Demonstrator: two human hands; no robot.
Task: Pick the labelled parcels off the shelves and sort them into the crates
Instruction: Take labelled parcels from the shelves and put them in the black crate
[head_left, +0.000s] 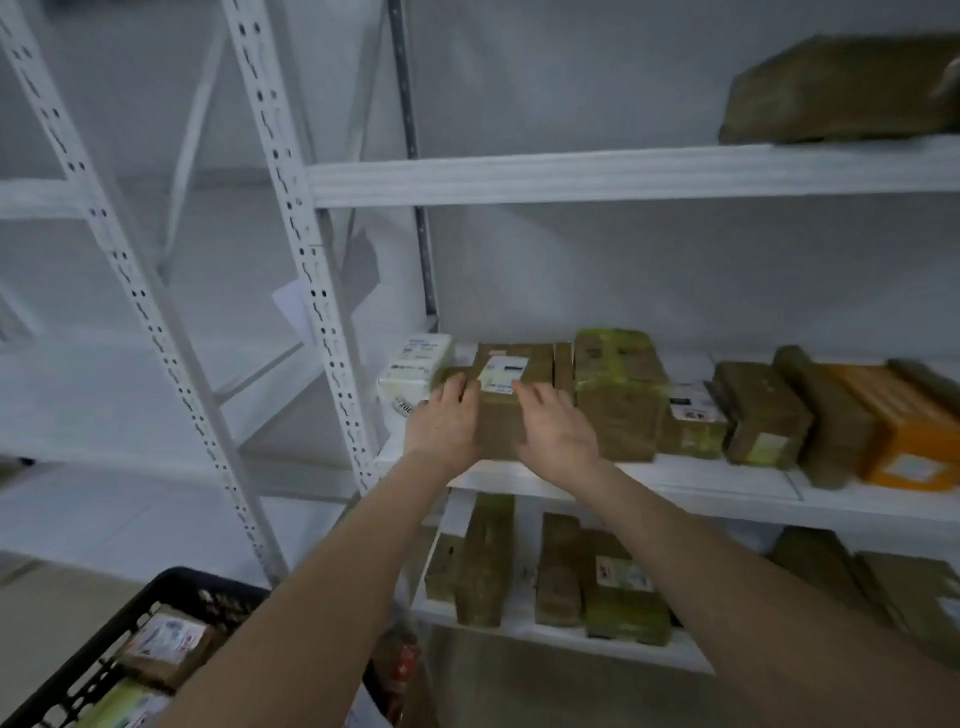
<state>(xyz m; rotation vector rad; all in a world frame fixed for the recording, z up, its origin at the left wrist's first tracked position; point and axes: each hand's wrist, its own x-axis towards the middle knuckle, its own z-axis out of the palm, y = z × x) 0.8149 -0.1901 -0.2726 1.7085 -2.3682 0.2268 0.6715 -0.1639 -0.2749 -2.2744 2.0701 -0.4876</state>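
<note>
A brown cardboard parcel (500, 423) with a white label lies at the left end of the middle shelf (691, 480). My left hand (442, 423) grips its left side, thumb along the top edge and fingers curled by the side. My right hand (557, 428) rests on the parcel's top right, fingers stretched toward the label. At the bottom left stands a black crate (174, 584), which holds a labelled brown parcel (166, 647) and another, greenish one below it.
A white packet (415, 366) sits left of the held parcel, a green-taped parcel (618, 389) right of it, then several brown parcels and an orange box (906, 434). More parcels stand on the lower shelf (488, 561) and one on the top shelf (841, 88). White rack uprights (317, 291) stand at the left.
</note>
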